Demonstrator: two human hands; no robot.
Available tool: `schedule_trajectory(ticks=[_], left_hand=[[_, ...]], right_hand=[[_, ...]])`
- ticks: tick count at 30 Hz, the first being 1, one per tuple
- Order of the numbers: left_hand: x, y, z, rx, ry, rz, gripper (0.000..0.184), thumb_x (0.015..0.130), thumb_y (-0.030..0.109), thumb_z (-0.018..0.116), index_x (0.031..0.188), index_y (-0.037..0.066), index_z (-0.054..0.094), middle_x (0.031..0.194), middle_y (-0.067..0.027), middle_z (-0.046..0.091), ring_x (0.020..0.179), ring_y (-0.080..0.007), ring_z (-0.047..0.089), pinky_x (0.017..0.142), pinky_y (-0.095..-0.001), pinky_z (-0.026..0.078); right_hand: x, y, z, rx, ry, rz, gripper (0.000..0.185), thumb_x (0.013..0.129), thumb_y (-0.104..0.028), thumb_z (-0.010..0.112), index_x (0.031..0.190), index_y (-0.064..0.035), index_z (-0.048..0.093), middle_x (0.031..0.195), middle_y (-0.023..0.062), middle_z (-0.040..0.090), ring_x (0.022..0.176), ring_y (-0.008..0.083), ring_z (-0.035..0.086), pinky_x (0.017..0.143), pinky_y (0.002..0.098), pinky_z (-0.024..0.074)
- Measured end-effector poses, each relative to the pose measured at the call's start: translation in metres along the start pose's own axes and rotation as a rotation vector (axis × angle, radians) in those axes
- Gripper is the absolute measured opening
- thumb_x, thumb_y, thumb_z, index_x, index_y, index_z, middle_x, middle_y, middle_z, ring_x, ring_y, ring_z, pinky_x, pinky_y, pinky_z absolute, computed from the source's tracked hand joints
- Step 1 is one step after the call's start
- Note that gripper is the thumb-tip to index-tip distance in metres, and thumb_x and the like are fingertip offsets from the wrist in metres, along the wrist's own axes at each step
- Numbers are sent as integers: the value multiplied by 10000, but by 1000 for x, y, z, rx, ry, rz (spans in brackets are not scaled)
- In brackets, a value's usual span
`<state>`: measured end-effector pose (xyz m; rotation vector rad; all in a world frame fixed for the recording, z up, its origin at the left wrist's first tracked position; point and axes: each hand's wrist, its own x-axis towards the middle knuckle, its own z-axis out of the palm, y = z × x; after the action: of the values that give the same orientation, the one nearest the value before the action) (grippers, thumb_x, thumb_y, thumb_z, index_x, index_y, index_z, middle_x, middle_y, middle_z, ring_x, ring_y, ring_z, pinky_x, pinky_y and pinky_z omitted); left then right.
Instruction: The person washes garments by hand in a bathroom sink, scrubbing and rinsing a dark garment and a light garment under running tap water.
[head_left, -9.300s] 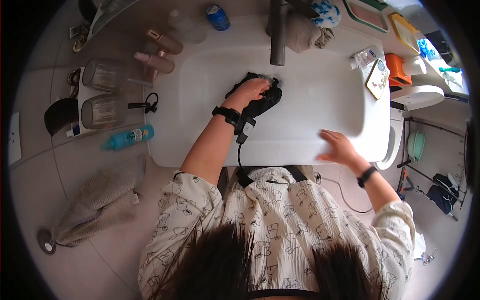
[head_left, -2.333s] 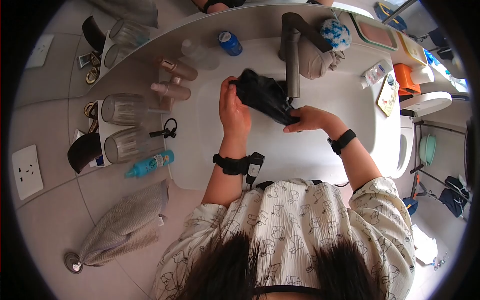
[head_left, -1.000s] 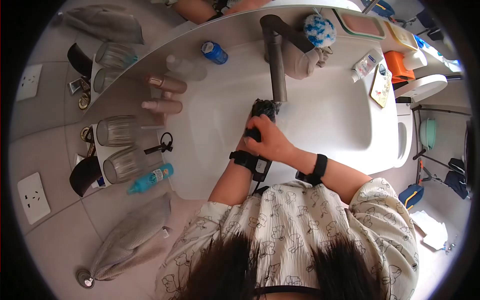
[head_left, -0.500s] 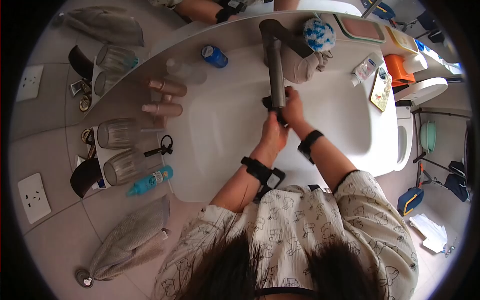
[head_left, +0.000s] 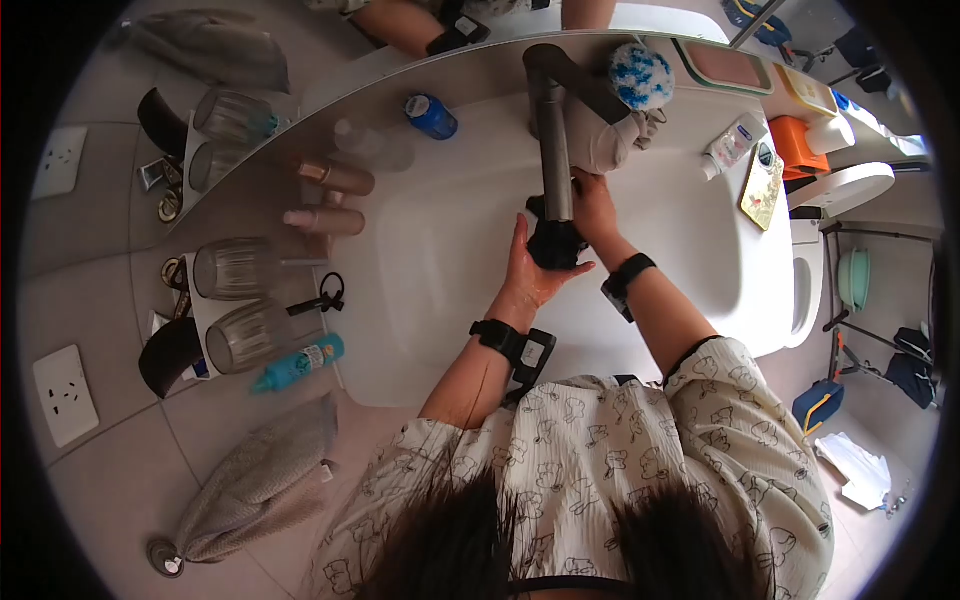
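Black cloth (head_left: pixel 556 246) sits bunched under the faucet (head_left: pixel 556 165), left hand (head_left: pixel 530 278) spread open against it; right hand (head_left: pixel 594 212) partly hidden, grip impossible to tell

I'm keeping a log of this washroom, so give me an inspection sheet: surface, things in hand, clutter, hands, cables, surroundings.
Surface: white basin, no damage seen.
Things in hand: dark bunched item, apparently cloth, near the faucet spout, partly hidden by it.
Clutter: blue container at the back; tube on the right.
Hands: left hand open, fingers spread, at the item; right hand beside it, grip unclear.
Cables: nothing seen.
Surroundings: grey towel and wall socket, left.
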<state>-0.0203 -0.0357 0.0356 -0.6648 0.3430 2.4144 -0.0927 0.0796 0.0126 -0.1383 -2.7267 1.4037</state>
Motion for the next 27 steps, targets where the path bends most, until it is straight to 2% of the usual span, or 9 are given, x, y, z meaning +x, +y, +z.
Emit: schedule_trajectory(ticks=[2, 6, 12, 18, 20, 22, 24, 25, 27], left_hand=[[9, 2, -1, 10, 36, 44, 645, 846, 627, 316, 1250, 133, 410, 1240, -83, 471, 1151, -266, 436, 950, -524, 351], [37, 4, -19, 44, 16, 238, 465, 858, 548, 427, 1071, 142, 502, 1023, -18, 567, 982, -161, 541, 828, -327, 461], [35, -17, -3, 49, 335, 293, 314, 872, 441, 475, 985, 151, 517, 920, 11, 553, 825, -119, 551, 677, -277, 471], [34, 8, -17, 287, 314, 291, 333, 890, 412, 429, 1020, 114, 500, 819, -26, 579, 752, -155, 584, 674, -294, 489], [29, 23, 0, 140, 279, 381, 358, 874, 413, 474, 1023, 94, 538, 887, -35, 599, 809, -174, 593, 732, -302, 484], [19, 34, 14, 212, 343, 485, 354, 853, 380, 533, 1057, 91, 536, 965, -39, 596, 893, -178, 585, 767, -312, 480], [19, 41, 15, 237, 314, 512, 373, 834, 383, 567, 1046, 78, 536, 970, -34, 590, 891, -171, 581, 766, -305, 475], [19, 43, 14, 264, 278, 530, 395, 815, 386, 602, 1034, 65, 537, 975, -28, 584, 889, -163, 576, 766, -297, 470], [20, 42, 17, 342, 321, 548, 421, 813, 398, 602, 1052, 59, 530, 989, -32, 579, 899, -162, 569, 771, -297, 464]], right_hand=[[1, 9, 1, 117, -116, -285, 268, 812, -318, 553, 980, -120, 620, 1028, 219, 521, 876, 399, 532, 770, 426, 449], [-47, -23, -12, -100, -232, -516, 386, 775, -335, 601, 1070, -88, 563, 983, 249, 501, 895, 433, 471, 826, 458, 403], [-39, -32, -10, -38, -286, 31, 297, 770, -231, 562, 954, -4, 508, 906, 223, 554, 824, 418, 539, 711, 445, 455], [6, 23, 8, 254, -576, 119, 342, 793, -236, 503, 1046, -9, 534, 981, 244, 581, 841, 424, 557, 719, 434, 468], [9, 32, 6, 901, -411, 830, 356, 829, -253, 463, 1086, -12, 517, 1071, 230, 558, 908, 404, 544, 740, 421, 472], [1, 40, 2, 745, -453, 692, 355, 825, -255, 479, 1100, -31, 501, 1137, 199, 522, 988, 381, 501, 789, 420, 459], [-7, 45, 2, -416, -756, 66, 362, 802, -237, 506, 1105, -38, 496, 1142, 167, 490, 1002, 352, 484, 827, 414, 443], [-29, 61, 11, -505, -525, -190, 344, 780, -193, 521, 1096, -59, 516, 1072, 153, 508, 997, 330, 490, 847, 407, 432], [-28, 65, 19, -517, -507, -193, 334, 772, -173, 523, 1092, -75, 522, 1077, 151, 504, 991, 328, 492, 845, 413, 432]])
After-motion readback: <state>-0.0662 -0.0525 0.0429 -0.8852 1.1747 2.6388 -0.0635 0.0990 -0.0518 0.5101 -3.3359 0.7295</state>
